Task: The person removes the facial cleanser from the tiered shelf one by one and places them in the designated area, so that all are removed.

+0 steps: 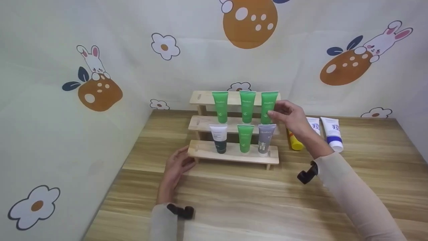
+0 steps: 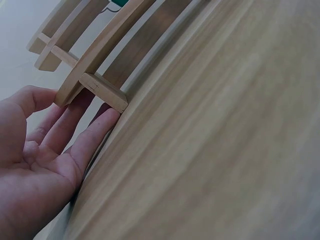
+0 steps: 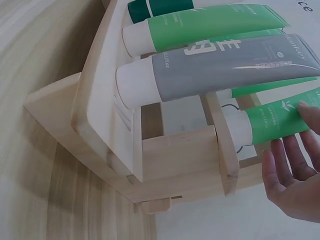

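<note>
A three-tier wooden display rack (image 1: 204, 149) stands on the table. My left hand (image 1: 175, 167) grips the left end of its lowest shelf; in the left wrist view, fingers reach beneath the shelf (image 2: 112, 37) beside its leg. With my right hand (image 1: 296, 122) I pinch the rightmost green tube (image 1: 268, 104) on the middle tier, its white cap down at the shelf. Two more green tubes (image 1: 247, 105) stand to its left. On the lowest tier are a white and dark green tube (image 1: 219, 137), a green tube (image 1: 245, 138) and a grey tube (image 1: 266, 139), all cap down.
Right of the rack lie a yellow tube (image 1: 296, 143) and two white tubes, one with a blue band (image 1: 332, 132); my right forearm partly covers this group. The rack's top shelf (image 1: 201, 97) is behind the green tubes. Patterned fabric (image 1: 200, 67) hangs around the table.
</note>
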Action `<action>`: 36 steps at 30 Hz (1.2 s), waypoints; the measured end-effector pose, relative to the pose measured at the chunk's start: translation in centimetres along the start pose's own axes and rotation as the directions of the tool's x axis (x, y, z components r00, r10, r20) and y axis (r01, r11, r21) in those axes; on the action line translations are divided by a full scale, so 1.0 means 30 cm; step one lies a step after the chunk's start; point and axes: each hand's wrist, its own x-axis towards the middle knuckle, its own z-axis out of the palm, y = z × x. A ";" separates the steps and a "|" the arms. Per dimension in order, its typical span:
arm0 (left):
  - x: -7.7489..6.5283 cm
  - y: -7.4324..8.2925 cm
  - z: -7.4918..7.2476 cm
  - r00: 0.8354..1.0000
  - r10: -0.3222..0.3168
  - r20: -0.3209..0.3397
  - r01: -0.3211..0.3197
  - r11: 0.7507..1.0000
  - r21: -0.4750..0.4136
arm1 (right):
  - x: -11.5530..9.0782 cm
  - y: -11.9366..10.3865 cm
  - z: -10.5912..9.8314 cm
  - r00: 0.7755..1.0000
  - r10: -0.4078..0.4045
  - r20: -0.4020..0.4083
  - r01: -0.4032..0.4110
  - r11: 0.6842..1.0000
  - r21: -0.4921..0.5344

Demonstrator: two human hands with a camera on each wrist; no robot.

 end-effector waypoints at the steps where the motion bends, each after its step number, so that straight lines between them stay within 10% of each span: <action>1: 0.001 0.000 0.000 1.000 0.000 0.001 0.000 1.000 0.002 | 0.002 0.002 0.003 1.000 -0.007 -0.006 0.007 1.000 0.009; 14: -0.002 -0.003 -0.006 1.000 -0.016 -0.003 0.016 1.000 0.011 | -0.026 0.009 -0.010 0.996 -0.055 -0.065 0.060 0.995 0.076; 36: 0.000 -0.006 -0.006 1.000 -0.002 0.009 0.002 1.000 -0.018 | -0.139 0.055 -0.246 0.982 -0.001 -0.190 0.009 0.999 0.040</action>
